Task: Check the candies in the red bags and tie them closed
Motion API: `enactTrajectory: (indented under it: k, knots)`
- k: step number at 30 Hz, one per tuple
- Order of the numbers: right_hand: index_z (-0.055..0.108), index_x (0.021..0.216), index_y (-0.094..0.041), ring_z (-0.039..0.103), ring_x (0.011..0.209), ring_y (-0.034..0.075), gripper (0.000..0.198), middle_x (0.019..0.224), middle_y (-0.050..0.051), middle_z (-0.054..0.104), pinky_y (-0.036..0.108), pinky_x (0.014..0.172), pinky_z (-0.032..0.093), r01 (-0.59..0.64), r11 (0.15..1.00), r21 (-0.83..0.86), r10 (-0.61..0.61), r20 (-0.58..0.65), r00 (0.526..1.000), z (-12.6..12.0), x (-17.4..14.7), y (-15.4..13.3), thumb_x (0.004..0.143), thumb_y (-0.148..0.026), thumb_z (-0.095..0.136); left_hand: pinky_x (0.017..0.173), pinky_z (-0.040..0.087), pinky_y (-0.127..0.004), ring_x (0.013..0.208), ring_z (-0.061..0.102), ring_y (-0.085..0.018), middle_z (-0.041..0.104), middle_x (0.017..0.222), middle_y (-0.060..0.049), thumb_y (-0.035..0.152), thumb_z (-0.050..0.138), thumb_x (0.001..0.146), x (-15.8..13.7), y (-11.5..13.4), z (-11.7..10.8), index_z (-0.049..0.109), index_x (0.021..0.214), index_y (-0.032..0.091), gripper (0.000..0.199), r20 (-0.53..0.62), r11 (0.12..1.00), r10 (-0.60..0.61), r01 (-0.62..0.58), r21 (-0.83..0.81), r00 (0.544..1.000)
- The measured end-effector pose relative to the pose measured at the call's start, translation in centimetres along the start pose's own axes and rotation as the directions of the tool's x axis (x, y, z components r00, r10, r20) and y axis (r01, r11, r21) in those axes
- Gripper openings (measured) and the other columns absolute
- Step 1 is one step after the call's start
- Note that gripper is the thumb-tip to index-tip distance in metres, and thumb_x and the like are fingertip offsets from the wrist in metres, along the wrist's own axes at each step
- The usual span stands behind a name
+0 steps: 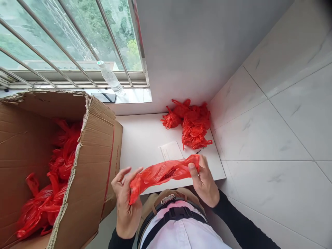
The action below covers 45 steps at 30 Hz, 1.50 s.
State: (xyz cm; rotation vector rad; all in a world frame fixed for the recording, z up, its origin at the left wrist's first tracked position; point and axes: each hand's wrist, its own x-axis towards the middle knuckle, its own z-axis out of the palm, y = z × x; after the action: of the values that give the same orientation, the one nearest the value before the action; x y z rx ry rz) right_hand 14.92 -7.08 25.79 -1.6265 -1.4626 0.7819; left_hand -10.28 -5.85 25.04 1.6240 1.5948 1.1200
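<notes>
A red plastic bag (pixel 164 172) is stretched sideways between my two hands, above the front edge of the white table (pixel 140 138). My left hand (pixel 128 193) holds the bag's left end, with its fingers partly raised. My right hand (pixel 203 178) grips the other end, thumb pressed on top. Dark print shows on the bag's middle. Beyond it, a heap of knotted red plastic bags (pixel 195 126) lies at the table's back right corner. A white paper (pixel 171 151) is partly covered by the held bag.
On the left stands an open cardboard box (pixel 94 155) with several red bags (pixel 55 193) inside. A clear bottle (pixel 111 79) and a phone (pixel 104 98) rest on the sill beneath a barred window. Tiled wall (pixel 272 138) borders the table's right side.
</notes>
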Motion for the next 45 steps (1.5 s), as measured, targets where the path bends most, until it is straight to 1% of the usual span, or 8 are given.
enactTrajectory:
  k: [4,7,16,26,30,36,41,45]
  knots:
    - [0.065,0.093,-0.023,0.053,0.087,0.024,0.025,0.089,0.006,0.055,0.039,0.079,0.046,0.138,0.978,-0.156,-0.148,-0.053,0.988,-0.6,0.0,-0.4,0.107,-0.034,0.047,0.115,0.04,-0.048,0.128,0.056,-0.03,0.065,0.122,-0.01,0.05,0.061,0.096,0.6,2.0,0.4,0.073,0.107,0.025,0.03,0.006,0.931,-0.057,0.056,-0.362,0.998]
    - [0.062,0.097,-0.025,0.053,0.076,0.02,0.015,0.081,0.002,0.056,0.034,0.071,0.044,0.186,0.979,-0.085,-0.184,0.032,0.982,-0.9,-0.1,-1.3,0.107,-0.028,0.052,0.067,0.053,-0.034,0.069,0.066,-0.021,0.056,0.063,0.001,0.067,0.057,0.092,1.0,3.6,1.4,0.065,0.098,0.024,0.045,0.14,0.749,-0.197,0.241,-0.618,0.97]
    - [0.07,0.117,-0.029,0.053,0.087,0.025,0.022,0.095,0.006,0.055,0.039,0.078,0.044,0.428,0.893,-0.14,-0.404,0.17,0.899,-1.0,1.6,-3.6,0.106,-0.027,0.051,0.045,0.035,-0.024,0.041,0.033,-0.009,0.033,0.052,0.009,0.079,0.047,0.088,3.5,3.7,3.7,0.043,0.078,0.023,0.057,0.418,0.664,-0.289,0.495,-0.561,0.861]
    - [0.068,0.104,-0.022,0.052,0.072,0.019,0.018,0.087,0.003,0.069,0.035,0.067,0.045,0.468,0.882,-0.057,-0.418,0.364,0.832,0.1,3.1,-5.9,0.103,-0.016,0.05,0.093,0.047,-0.037,0.098,0.06,-0.022,0.067,0.112,-0.006,0.024,0.068,0.084,2.5,4.7,3.2,0.056,0.121,0.025,0.039,0.62,0.825,-0.173,0.457,-0.333,0.765]
    - [0.064,0.124,-0.025,0.061,0.087,0.021,0.024,0.105,0.004,0.072,0.036,0.079,0.052,0.41,0.911,0.036,-0.396,0.346,0.85,0.2,3.4,-6.3,0.101,-0.022,0.059,0.085,0.048,-0.035,0.087,0.058,-0.023,0.065,0.092,-0.006,0.034,0.063,0.088,2.4,4.8,4.0,0.065,0.088,0.022,0.012,0.632,0.852,-0.084,0.384,-0.355,0.771]
    - [0.067,0.116,-0.024,0.06,0.097,0.023,0.018,0.105,0.005,0.069,0.04,0.091,0.049,0.274,0.962,0.004,-0.258,0.352,0.9,0.0,4.0,-5.3,0.102,-0.022,0.056,0.058,0.042,-0.03,0.054,0.041,-0.014,0.041,0.056,0.002,0.06,0.036,0.101,3.1,3.9,3.5,0.051,0.065,0.021,0.055,0.66,0.789,-0.211,0.524,-0.321,0.721]
    - [0.065,0.09,-0.024,0.058,0.082,0.019,0.013,0.086,0.001,0.068,0.035,0.081,0.048,0.158,0.981,0.109,-0.19,0.429,0.883,-0.6,3.3,-5.2,0.101,-0.024,0.057,0.077,0.054,-0.033,0.078,0.064,-0.019,0.066,0.084,-0.007,0.055,0.034,0.104,3.7,3.4,2.0,0.067,0.097,0.018,0.05,0.615,0.792,-0.182,0.485,-0.371,0.767]
    - [0.065,0.115,-0.024,0.059,0.111,0.024,0.018,0.116,0.005,0.069,0.039,0.099,0.046,0.2,0.968,0.152,-0.244,0.393,0.886,0.4,3.6,-4.3,0.103,-0.034,0.055,0.078,0.054,-0.03,0.083,0.065,-0.019,0.071,0.093,-0.007,0.037,0.057,0.098,3.7,3.4,1.4,0.071,0.09,0.019,0.024,0.603,0.888,-0.055,0.316,-0.335,0.795]
